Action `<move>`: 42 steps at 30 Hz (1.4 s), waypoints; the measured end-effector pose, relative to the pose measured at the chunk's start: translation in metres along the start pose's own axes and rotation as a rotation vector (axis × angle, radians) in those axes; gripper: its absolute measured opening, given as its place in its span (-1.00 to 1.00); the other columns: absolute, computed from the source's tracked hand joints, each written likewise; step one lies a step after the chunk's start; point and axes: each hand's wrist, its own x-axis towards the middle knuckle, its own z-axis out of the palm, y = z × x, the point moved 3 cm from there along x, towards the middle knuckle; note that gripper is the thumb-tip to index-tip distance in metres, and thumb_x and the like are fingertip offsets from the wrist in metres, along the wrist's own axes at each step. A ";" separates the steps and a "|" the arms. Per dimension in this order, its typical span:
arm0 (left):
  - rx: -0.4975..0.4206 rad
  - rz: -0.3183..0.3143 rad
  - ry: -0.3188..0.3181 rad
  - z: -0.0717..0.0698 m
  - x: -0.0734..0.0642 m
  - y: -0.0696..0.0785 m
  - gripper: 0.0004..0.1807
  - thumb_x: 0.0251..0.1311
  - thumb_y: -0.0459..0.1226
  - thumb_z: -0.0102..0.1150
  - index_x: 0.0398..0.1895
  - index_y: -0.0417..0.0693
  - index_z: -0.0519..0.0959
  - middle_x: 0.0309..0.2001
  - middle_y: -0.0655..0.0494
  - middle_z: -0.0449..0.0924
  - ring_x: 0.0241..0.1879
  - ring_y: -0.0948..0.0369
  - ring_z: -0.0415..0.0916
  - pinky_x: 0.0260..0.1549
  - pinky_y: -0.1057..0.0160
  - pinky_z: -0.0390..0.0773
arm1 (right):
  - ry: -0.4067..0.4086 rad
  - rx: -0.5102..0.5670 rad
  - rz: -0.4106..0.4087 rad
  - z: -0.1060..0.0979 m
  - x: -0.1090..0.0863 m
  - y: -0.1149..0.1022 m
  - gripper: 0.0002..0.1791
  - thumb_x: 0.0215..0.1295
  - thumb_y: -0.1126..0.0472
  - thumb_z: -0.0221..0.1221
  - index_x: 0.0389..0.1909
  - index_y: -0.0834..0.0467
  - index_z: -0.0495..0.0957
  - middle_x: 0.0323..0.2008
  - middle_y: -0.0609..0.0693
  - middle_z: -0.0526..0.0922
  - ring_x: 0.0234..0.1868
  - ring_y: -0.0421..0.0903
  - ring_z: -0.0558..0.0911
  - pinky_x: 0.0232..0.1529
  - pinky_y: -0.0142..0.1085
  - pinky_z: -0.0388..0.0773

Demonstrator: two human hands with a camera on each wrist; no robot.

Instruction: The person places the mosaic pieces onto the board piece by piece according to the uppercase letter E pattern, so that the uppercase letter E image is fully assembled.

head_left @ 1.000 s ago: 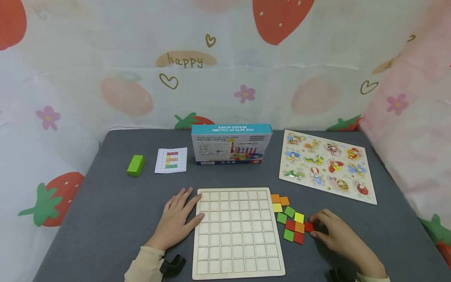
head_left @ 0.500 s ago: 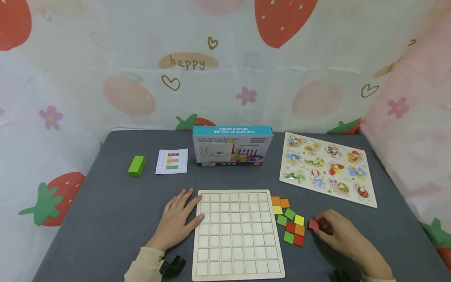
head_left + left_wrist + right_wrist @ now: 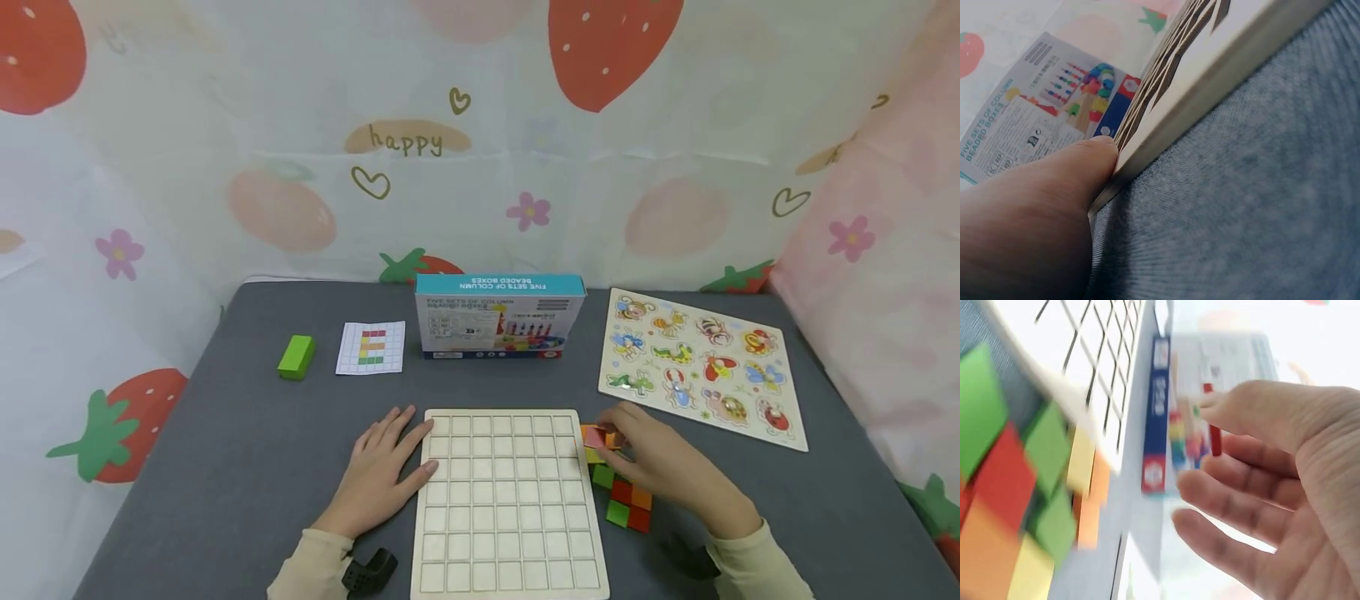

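My left hand (image 3: 378, 471) lies flat with fingers spread at the left side of a pale wooden grid board (image 3: 506, 521). In the left wrist view, the thumb (image 3: 1088, 162) touches the board's side edge. My right hand (image 3: 675, 467) pinches a small red square tile (image 3: 1215, 440) between thumb and finger, held above the loose tiles just right of the board. Seen from the right wrist, the tile is edge-on and the other fingers are loosely bent. Below lie green (image 3: 618, 513), red (image 3: 639, 521), orange and yellow tiles, some partly hidden by the right hand.
Behind the board stands an upright cardboard box (image 3: 498, 321). A printed grid card (image 3: 386, 333) and a green block (image 3: 297, 358) lie at the back left. At the back right is an insect picture puzzle board (image 3: 693, 392), its near edge close to the right hand.
My right hand has picked the red tile off the table at the right of the pile and carried it left and away from me, toward the board's right edge. The left hand stays put.
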 end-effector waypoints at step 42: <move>0.020 -0.001 0.026 0.000 -0.001 0.000 -0.34 0.29 0.23 -0.04 0.42 0.27 0.28 0.47 0.03 0.11 0.48 0.02 -0.06 0.37 -0.18 -0.02 | -0.183 -0.032 -0.214 0.085 0.090 -0.059 -0.73 0.32 0.02 0.20 -0.03 0.03 0.53 -0.16 -0.15 0.50 -0.30 -0.31 0.47 -0.24 -0.44 0.55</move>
